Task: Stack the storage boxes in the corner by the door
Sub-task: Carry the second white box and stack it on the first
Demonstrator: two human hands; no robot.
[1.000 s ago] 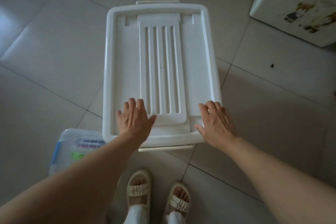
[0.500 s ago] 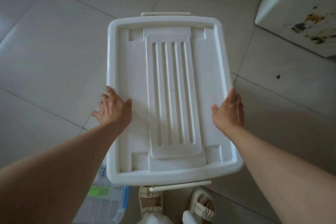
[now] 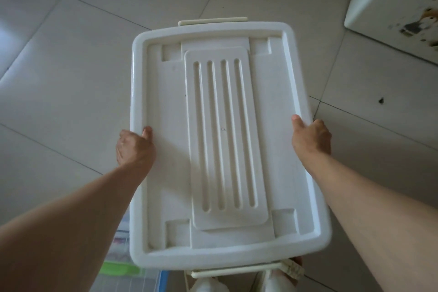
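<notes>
While I look down: I hold a white storage box (image 3: 227, 140) between both hands, its ribbed lid facing up at me.
Left hand (image 3: 136, 147): I grip the box's left rim, thumb on the lid's top, fingers curled over the edge and out of sight.
Right hand (image 3: 310, 136): I grip the right rim the same way, thumb on top, fingers wrapped down the side.
Box position: it fills the middle of my view, above the tiled floor (image 3: 59, 78), long side running near to far; a cream handle (image 3: 212, 21) shows at the far end.
Near left: a clear box (image 3: 123, 265) with green and blue parts sits partly hidden under the white one.
Far right: a white block (image 3: 391, 2) with dark marks.
Near edge: my sandalled foot (image 3: 292, 266) peeks out.
</notes>
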